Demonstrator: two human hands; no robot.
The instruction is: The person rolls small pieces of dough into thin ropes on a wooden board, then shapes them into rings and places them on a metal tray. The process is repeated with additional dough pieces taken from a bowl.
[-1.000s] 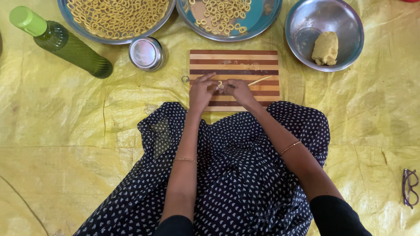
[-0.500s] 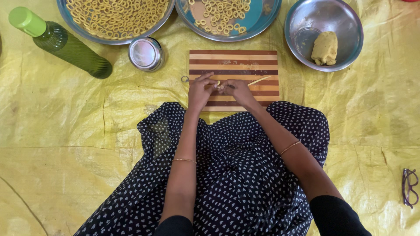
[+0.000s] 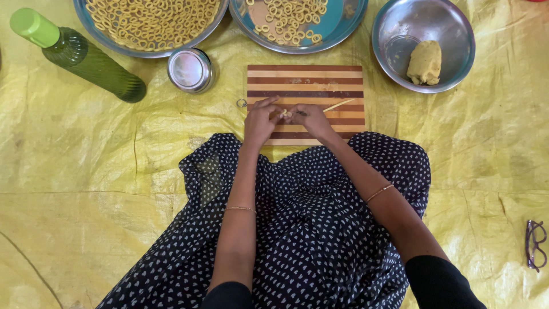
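Dough ring (image 3: 284,114) sat pinched between your left hand (image 3: 260,120) and right hand (image 3: 309,118), both closed narrowly on it over the striped cutting board (image 3: 306,77). Pinching too hard could have torn its thin strand apart.

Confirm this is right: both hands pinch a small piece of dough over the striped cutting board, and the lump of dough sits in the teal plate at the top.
Not quite. The lump of dough sits in the steel bowl at top right, not the teal plate, which holds dough rings. The head view shows it. The left hand and right hand do pinch a small piece over the striped cutting board.
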